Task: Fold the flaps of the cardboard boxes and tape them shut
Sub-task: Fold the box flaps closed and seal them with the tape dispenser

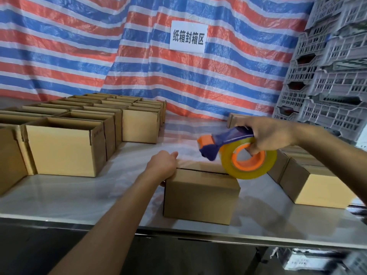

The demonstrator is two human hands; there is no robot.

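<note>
A small cardboard box (200, 197) with its flaps folded down stands near the table's front edge. My left hand (163, 165) rests on its top left corner, fingers over the far side. My right hand (268, 134) grips a blue and orange tape dispenser (216, 144) carrying a roll of clear yellowish tape (249, 162). The roll hovers just above the box's right top edge, blurred by motion. Whether tape lies on the seam I cannot tell.
Several open-topped boxes (65, 147) stand in rows at the left. Closed boxes (317, 185) sit at the right. The white table (79, 199) ends at a metal front edge. Grey plastic crates (327, 76) are stacked at the right. A striped tarp (119, 46) hangs behind.
</note>
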